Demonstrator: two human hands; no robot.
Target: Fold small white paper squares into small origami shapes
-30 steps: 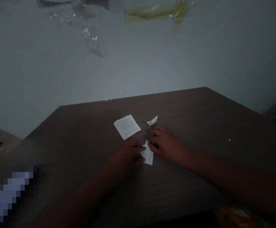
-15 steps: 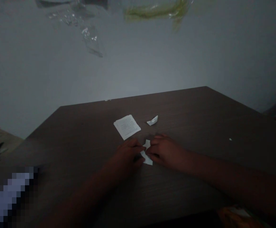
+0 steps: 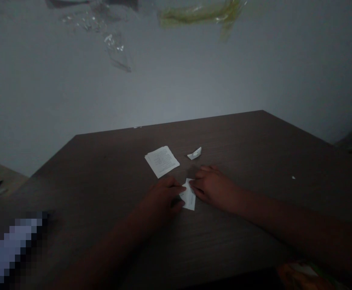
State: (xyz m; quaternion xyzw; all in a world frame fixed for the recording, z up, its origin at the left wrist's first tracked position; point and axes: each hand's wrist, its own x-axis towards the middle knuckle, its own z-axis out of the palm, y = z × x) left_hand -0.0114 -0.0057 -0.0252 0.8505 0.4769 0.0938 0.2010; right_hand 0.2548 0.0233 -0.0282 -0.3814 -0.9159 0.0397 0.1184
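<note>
A small folded piece of printed paper (image 3: 189, 198) lies on the dark wooden table between my hands. My left hand (image 3: 165, 197) holds its left side, with the thumb and a finger at the edge. Fingertips of my right hand (image 3: 210, 183) press on the upper right part of the same paper, and some of those fingers are curled out of sight. Just beyond my hands lie a stack of square printed sheets (image 3: 162, 162) and, to its right, a little folded paper boat (image 3: 194, 153).
The brown table (image 3: 109, 161) stands against a pale wall (image 3: 176, 80) with clear and yellow plastic on it. A white scrap (image 3: 293, 177) lies at the right. A blurred-out pale object (image 3: 12, 249) is at the lower left, something orange (image 3: 303, 276) at the lower right.
My right hand has shifted slightly up and away from the paper's middle, so more of its right side shows. My left hand stays in place on the paper.
</note>
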